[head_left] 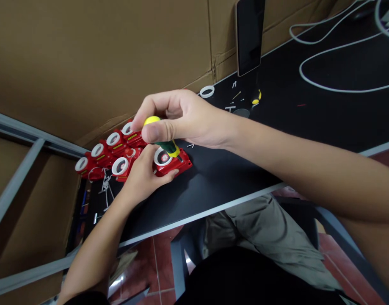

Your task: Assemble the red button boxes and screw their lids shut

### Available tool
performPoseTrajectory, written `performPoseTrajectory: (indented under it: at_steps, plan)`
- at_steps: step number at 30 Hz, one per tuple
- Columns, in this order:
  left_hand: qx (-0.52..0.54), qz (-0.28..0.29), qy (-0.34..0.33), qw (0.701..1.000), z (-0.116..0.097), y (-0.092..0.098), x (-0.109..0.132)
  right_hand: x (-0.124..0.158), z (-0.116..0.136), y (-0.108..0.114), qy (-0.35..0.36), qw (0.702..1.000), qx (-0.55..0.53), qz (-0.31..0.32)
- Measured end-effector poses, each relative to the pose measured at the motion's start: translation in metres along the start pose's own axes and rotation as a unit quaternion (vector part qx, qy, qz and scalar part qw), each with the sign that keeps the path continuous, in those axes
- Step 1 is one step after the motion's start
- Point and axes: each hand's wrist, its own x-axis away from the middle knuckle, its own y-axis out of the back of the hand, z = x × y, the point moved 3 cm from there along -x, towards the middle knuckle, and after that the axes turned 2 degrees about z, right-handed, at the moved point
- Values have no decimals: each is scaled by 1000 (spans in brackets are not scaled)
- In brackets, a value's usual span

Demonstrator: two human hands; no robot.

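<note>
My right hand (178, 120) grips a yellow and green screwdriver (169, 147) by its handle. The screwdriver tilts down, its tip at the right end of a red housing with a white ring (182, 166). Wrapped around that housing's left side, my left hand (146, 173) holds it on the black table, thumb along the near edge. Just left of this hand stands another red housing with a white ring (120, 167). Behind them several more red housings (99, 153) stand in a row. A few small screws (190, 145) lie behind the held housing.
A loose white ring (207, 91), a second yellow and black screwdriver (256, 98) and small metal parts lie farther back. A tablet (249, 38) leans on the cardboard wall (102, 51). White cables (308, 78) loop at the right. T-shaped metal pieces (107, 192) lie at the left.
</note>
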Motion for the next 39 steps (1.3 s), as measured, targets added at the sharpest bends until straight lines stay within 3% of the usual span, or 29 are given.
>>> performPoseTrajectory:
  at_steps: [11,17,22,27,34,39]
  plan:
    - [-5,11,10,1000,1,-1,1,4,7,0,30,993,67,-88]
    - [-7,9,-6,1000,-1,0,1,5,9,1,34,992,104,-55]
    - [-5,13,0,1000,-1,0,1,6,8,0,46,991,106,-70]
    - [2,13,19,1000,-2,0,1,9,22,-1,68,980,91,-162]
    - [-12,5,23,1000,-1,2,1,3,37,31,61,957,106,-265]
    - [-41,-43,38,998,2,3,2,3,26,53,-33,971,97,-214]
